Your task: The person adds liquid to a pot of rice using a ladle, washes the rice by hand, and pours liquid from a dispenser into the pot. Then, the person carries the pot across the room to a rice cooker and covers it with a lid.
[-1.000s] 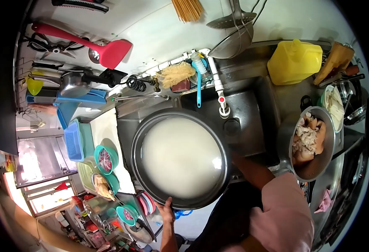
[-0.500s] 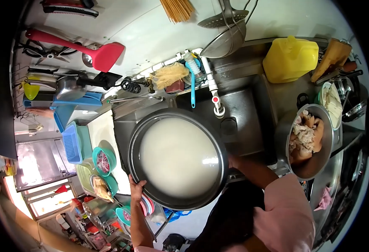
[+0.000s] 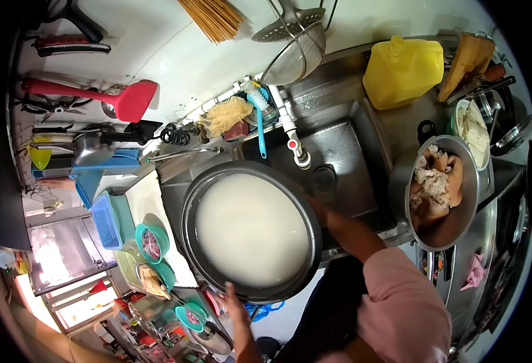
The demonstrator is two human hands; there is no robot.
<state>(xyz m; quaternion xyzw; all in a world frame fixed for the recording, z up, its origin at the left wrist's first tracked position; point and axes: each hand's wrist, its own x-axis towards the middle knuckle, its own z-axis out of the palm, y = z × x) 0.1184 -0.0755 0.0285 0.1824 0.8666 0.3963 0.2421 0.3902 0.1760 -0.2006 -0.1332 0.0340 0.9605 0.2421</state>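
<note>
A large dark round basin (image 3: 190, 266) of cloudy whitish liquid (image 3: 251, 230) sits over the left part of the sink and its front edge. At the basin's right rim is my right hand (image 3: 315, 212), gripping it from the side, with its fingers mostly hidden behind the rim. By the lower front rim, my left hand (image 3: 233, 305) has its fingers spread. It is very close to the basin, and I cannot tell whether it touches.
The steel sink (image 3: 351, 163) has a white tap pipe (image 3: 293, 142). At right stand a pot of meat pieces (image 3: 435, 193) and a yellow jug (image 3: 402, 72). At left are teal bowls (image 3: 151, 242) and a blue basket (image 3: 105, 221). Strainers (image 3: 296, 57) hang above.
My left hand has come off its hold on the basin's left rim and shifted right along the front. My right hand has moved farther up the right rim. The view has also shifted.
</note>
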